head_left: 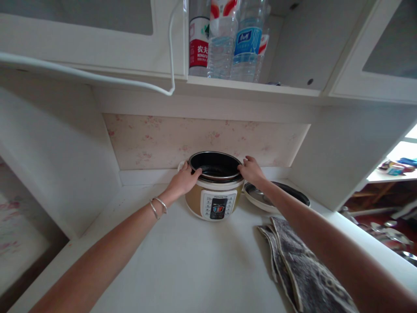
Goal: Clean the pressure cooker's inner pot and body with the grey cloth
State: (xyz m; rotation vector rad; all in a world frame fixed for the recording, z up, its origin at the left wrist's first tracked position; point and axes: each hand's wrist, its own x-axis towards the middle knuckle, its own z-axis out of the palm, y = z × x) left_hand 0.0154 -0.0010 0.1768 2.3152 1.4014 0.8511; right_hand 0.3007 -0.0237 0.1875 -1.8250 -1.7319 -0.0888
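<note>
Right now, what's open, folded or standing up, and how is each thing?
Gold-and-white rice cooker: upright, open on top.
Round black metal-rimmed pot: uncovered, rim above the cooker.
Left hand: gripping the pot's rim.
Right hand: gripping the opposite side.
Grey patterned cloth with pale edges: folded.
Clear plastic labelled bottles: standing up.

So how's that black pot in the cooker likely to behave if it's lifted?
The black pot is probably stiff, judging by its evenly round rim. That rim looks smooth and shiny, so it may be slippery. With the left hand and right hand on opposite sides, it probably won't tip much.
</note>
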